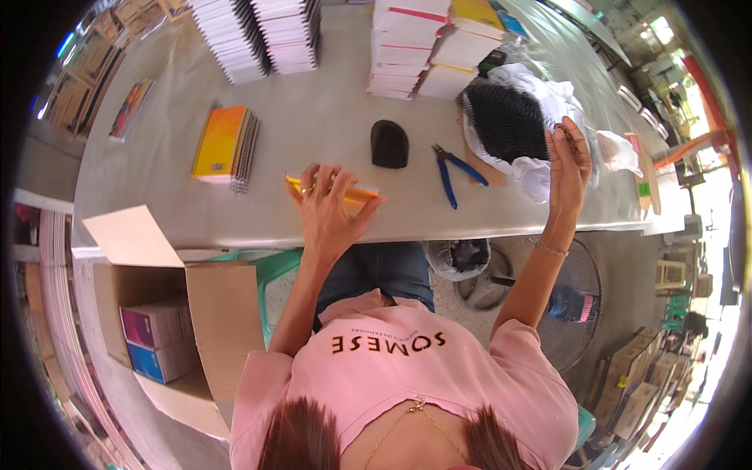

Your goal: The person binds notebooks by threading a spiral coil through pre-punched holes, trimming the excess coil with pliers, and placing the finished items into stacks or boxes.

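Observation:
My left hand (330, 210) is shut on an orange-covered notebook (359, 194), holding it on edge near the front of the grey table (313, 125). My right hand (568, 164) is raised at the right, its fingers pinching a black spiral coil drawn from a bundle of black coils (505, 119) lying in an open white plastic bag (548, 98). Between the two hands lie blue-handled pliers (454, 174) and a small black curved tool (389, 144).
A stack of spiral-bound orange notebooks (225, 146) lies at left. Piles of unbound white book blocks (258, 35) and covered books (439, 47) stand at the back. An open cardboard box (168, 313) with coloured packs sits at lower left, a floor fan (564, 301) at lower right.

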A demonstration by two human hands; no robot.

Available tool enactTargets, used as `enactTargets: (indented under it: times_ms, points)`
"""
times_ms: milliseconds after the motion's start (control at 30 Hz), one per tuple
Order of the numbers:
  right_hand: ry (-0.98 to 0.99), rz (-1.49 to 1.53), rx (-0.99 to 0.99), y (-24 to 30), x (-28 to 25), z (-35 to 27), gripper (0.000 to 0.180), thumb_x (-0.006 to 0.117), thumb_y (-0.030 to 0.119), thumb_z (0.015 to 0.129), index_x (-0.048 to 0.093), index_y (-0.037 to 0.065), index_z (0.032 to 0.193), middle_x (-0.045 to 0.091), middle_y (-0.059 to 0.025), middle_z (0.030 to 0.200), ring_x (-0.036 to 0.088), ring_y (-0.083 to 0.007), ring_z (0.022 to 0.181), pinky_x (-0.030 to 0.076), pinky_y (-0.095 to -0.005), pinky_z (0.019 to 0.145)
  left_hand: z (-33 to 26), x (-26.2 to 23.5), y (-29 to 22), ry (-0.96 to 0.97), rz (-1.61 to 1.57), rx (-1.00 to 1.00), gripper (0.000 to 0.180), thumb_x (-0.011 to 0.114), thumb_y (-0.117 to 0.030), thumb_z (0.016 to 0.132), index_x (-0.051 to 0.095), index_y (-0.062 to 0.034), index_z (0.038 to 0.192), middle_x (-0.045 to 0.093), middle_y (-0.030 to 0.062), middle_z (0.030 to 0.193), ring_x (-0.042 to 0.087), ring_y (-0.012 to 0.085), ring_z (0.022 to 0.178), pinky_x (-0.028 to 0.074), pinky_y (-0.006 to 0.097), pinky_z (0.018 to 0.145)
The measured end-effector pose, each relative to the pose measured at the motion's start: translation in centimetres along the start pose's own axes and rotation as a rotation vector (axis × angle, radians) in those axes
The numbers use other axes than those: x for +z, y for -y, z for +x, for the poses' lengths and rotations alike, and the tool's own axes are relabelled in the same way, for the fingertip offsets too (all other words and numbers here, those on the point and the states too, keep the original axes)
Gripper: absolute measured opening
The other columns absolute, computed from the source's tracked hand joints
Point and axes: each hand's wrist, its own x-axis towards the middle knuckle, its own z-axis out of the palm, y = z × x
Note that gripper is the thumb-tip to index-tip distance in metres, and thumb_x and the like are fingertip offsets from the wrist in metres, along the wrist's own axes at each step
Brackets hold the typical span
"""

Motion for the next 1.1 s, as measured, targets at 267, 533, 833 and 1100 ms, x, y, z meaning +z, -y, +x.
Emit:
enactTargets:
  times_ms: [267, 533, 833, 1100]
  points:
    - [0.595, -0.221, 0.085, -1.0, 8.3, -6.8, 0.025, 0.062, 0.009, 0.094, 0.055, 0.003, 0.117, 0.067, -0.0088, 0.098, 0.064, -0.0173, 0.086, 0.048, -0.0293, 0.082, 0.2, 0.3, -0.4, 0.034, -0.009, -0.036, 0.039, 0.082, -0.036, 0.07, 0.06, -0.011, 0.089, 0.055, 0.0048, 0.1, 0.046, 0.0329, 0.107, 0.03, 0.051, 0.095]
    - [0.736, -0.578, 0.026, -3.6, 12.5, -11.3, 0.02, 0.064, 0.0, 0.085, 0.059, 0.003, 0.104, 0.066, -0.0146, 0.092, 0.063, -0.0325, 0.087, 0.049, -0.0376, 0.08, 0.0, 0.7, 0.1, 0.012, -0.001, -0.02, 0.038, 0.082, -0.035, 0.066, 0.058, -0.0163, 0.09, 0.053, 0.0005, 0.098, 0.047, 0.0281, 0.107, 0.03, 0.052, 0.091]
    - [0.725, -0.594, -0.012, -4.1, 12.7, -12.0, 0.017, 0.063, 0.0, 0.083, 0.06, 0.002, 0.1, 0.061, -0.0118, 0.095, 0.058, -0.034, 0.094, 0.044, -0.0417, 0.085, 0.0, 0.5, 0.0, 0.033, -0.001, -0.038, 0.038, 0.082, -0.034, 0.066, 0.059, -0.0165, 0.089, 0.053, -0.0002, 0.097, 0.047, 0.027, 0.105, 0.029, 0.053, 0.091]
    - [0.715, -0.597, -0.122, -5.2, 12.4, -12.8, 0.015, 0.057, -0.002, 0.086, 0.057, 0.002, 0.1, 0.061, -0.0135, 0.096, 0.057, -0.034, 0.094, 0.041, -0.0413, 0.085, 0.6, 0.2, -0.2, 0.075, 0.015, -0.058, 0.035, 0.08, -0.035, 0.07, 0.061, -0.0144, 0.09, 0.053, 0.0017, 0.095, 0.047, 0.0287, 0.103, 0.03, 0.052, 0.091]
